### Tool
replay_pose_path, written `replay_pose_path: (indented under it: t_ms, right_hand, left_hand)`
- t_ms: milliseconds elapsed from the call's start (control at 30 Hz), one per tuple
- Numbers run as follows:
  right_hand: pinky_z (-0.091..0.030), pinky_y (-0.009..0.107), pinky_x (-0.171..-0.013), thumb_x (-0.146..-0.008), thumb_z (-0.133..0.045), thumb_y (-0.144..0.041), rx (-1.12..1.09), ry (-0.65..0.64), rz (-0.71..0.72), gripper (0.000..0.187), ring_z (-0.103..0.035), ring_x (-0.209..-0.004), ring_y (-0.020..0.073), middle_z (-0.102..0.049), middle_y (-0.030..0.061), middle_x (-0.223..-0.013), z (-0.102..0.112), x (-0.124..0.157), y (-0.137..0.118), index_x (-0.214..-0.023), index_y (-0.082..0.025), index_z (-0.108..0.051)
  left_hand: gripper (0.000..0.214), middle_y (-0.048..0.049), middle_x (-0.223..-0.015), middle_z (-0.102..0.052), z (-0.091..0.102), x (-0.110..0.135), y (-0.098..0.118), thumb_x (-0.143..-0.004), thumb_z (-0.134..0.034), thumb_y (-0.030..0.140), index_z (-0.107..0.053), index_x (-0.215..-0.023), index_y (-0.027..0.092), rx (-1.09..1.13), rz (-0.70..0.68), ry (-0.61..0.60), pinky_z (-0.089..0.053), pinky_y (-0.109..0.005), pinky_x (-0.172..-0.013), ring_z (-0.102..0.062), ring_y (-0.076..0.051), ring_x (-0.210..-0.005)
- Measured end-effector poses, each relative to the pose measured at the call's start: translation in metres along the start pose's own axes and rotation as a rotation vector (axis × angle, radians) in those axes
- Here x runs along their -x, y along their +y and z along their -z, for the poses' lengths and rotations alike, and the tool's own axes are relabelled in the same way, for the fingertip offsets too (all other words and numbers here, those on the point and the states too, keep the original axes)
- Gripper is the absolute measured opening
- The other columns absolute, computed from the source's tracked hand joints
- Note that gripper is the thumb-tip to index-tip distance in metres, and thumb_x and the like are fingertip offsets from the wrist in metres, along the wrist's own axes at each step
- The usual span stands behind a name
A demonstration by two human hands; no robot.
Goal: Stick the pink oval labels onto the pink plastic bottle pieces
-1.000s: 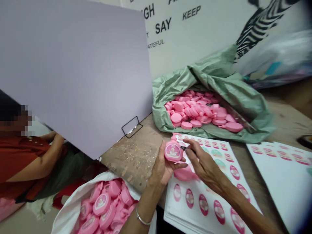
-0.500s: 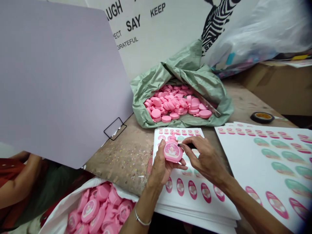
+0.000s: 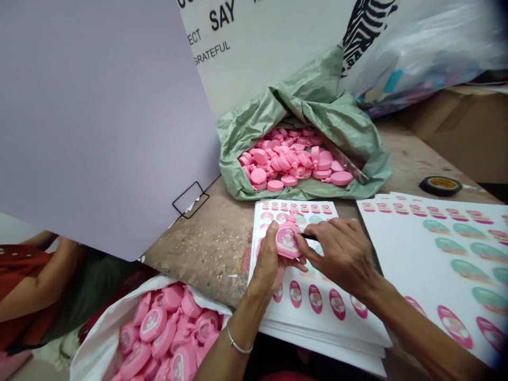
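My left hand (image 3: 270, 259) is closed around a small pink toy pump bottle (image 3: 288, 241), which has a round sticker on its face. Between the fingers of my right hand (image 3: 337, 251) is a thin black tool (image 3: 308, 236) whose kind I cannot make out. That hand's thumb and the tool's tip lie against the right side of the sticker. Under both hands is a stack of sticker sheets (image 3: 317, 330), printed with pink and green labels.
A green sack (image 3: 238, 180) of pink pieces stands behind the sheets. At lower left, a white sack (image 3: 95, 338) holds stickered bottles. More sticker sheets (image 3: 420, 270) and a tape roll (image 3: 440, 185) lie right. A large pale panel (image 3: 103, 121) stands left, with another person's arm (image 3: 51, 272) below.
The view has shifted, so most things sit a little further right and higher. My left hand keeps the bottle, now tilted slightly, while my right thumb has come onto the sticker's face.
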State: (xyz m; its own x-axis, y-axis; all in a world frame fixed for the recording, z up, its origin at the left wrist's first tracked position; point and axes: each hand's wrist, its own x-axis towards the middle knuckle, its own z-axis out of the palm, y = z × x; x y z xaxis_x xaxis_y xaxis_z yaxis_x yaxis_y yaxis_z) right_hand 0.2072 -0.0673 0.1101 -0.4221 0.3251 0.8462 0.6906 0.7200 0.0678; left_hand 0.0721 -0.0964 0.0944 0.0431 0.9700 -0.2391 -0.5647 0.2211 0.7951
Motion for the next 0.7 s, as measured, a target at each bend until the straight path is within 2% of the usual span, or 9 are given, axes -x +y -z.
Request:
replay_pose_path:
  t_ms: [67, 167, 267, 333, 400, 467, 533, 600, 700]
  right_hand:
    - [-0.033, 0.032, -0.064, -0.082, -0.063, -0.02, 0.062, -0.023, 0.051, 0.009, -0.052, -0.06, 0.0149, -0.062, -0.0013, -0.063, 0.006, 0.0, -0.001, -0.08, -0.019, -0.054]
    - [-0.033, 0.033, -0.067, -0.087, -0.059, -0.023, 0.095, -0.097, 0.029, 0.006, -0.053, -0.062, 0.0151, -0.062, -0.0013, -0.064, 0.013, 0.002, 0.0, -0.083, -0.021, -0.055]
    - [-0.034, 0.035, -0.07, -0.089, -0.056, -0.029, 0.128, -0.146, -0.175, 0.012, -0.057, -0.069, 0.0189, -0.065, 0.0042, -0.073, 0.01, 0.011, 0.009, -0.094, -0.019, -0.058]
    - [-0.037, 0.035, -0.069, -0.091, -0.053, -0.033, 0.084, -0.166, -0.372, 0.023, -0.059, -0.071, 0.0212, -0.066, 0.0078, -0.08, -0.002, 0.025, 0.02, -0.105, -0.016, -0.058]
    - [-0.042, 0.034, -0.066, -0.092, -0.047, -0.032, -0.083, -0.218, -0.488, 0.024, -0.06, -0.071, 0.0206, -0.067, 0.0074, -0.081, -0.02, 0.046, 0.03, -0.106, -0.016, -0.059]
    - [-0.046, 0.034, -0.07, -0.092, -0.044, -0.028, -0.246, -0.293, -0.47, 0.022, -0.062, -0.076, 0.0198, -0.068, 0.007, -0.083, -0.039, 0.068, 0.037, -0.09, -0.018, -0.063]
    - [-0.048, 0.041, -0.078, -0.09, -0.045, -0.027, -0.245, -0.319, -0.429, 0.024, -0.063, -0.089, 0.0229, -0.069, 0.0095, -0.094, -0.048, 0.081, 0.037, -0.083, -0.019, -0.067]
    - [-0.046, 0.047, -0.082, -0.088, -0.051, -0.03, -0.179, -0.281, -0.434, 0.022, -0.06, -0.097, 0.0263, -0.067, 0.011, -0.106, -0.044, 0.079, 0.033, -0.092, -0.021, -0.07]
    - [-0.048, 0.042, -0.08, -0.087, -0.057, -0.031, -0.266, -0.162, -0.491, 0.026, -0.059, -0.097, 0.0238, -0.064, 0.0105, -0.105, -0.023, 0.051, 0.019, -0.109, -0.021, -0.068]
  left_hand:
    - [0.053, -0.0071, -0.063, -0.064, -0.003, 0.0, -0.003, -0.085, -0.048, 0.058, -0.064, -0.082, 0.008, -0.035, -0.049, 0.038, -0.054, -0.028, -0.05, -0.063, -0.017, -0.054]
    - [0.049, -0.0042, -0.066, -0.064, -0.004, -0.002, -0.006, -0.082, -0.054, 0.059, -0.062, -0.088, 0.012, -0.104, -0.153, 0.15, -0.05, -0.023, -0.047, -0.062, -0.014, -0.052]
    - [0.058, -0.004, -0.06, -0.063, 0.001, -0.007, -0.007, -0.079, -0.05, 0.068, -0.059, -0.09, 0.012, -0.124, -0.121, 0.267, -0.043, -0.021, -0.04, -0.058, -0.014, -0.042]
    - [0.063, -0.0055, -0.056, -0.062, 0.004, -0.008, -0.004, -0.078, -0.045, 0.072, -0.058, -0.087, 0.011, -0.089, -0.059, 0.239, -0.043, -0.023, -0.039, -0.056, -0.014, -0.039]
    - [0.062, -0.0076, -0.061, -0.064, 0.007, -0.007, -0.002, -0.08, -0.046, 0.069, -0.06, -0.088, 0.009, -0.035, -0.047, 0.16, -0.046, -0.024, -0.042, -0.058, -0.015, -0.043]
    - [0.057, -0.0095, -0.069, -0.067, 0.008, -0.005, 0.0, -0.081, -0.049, 0.063, -0.061, -0.09, 0.008, 0.024, -0.049, 0.114, -0.049, -0.024, -0.045, -0.06, -0.015, -0.05]
    - [0.055, -0.0112, -0.077, -0.068, 0.009, -0.003, 0.001, -0.082, -0.05, 0.06, -0.061, -0.091, 0.008, 0.072, -0.021, 0.097, -0.05, -0.024, -0.045, -0.062, -0.015, -0.053]
    - [0.055, -0.0119, -0.077, -0.069, 0.01, -0.002, -0.001, -0.083, -0.05, 0.06, -0.062, -0.09, 0.007, 0.083, 0.013, 0.106, -0.05, -0.024, -0.044, -0.062, -0.015, -0.053]
    - [0.057, -0.0123, -0.074, -0.068, 0.009, -0.002, -0.005, -0.083, -0.05, 0.061, -0.063, -0.09, 0.006, 0.066, 0.008, 0.121, -0.052, -0.025, -0.046, -0.065, -0.019, -0.057]
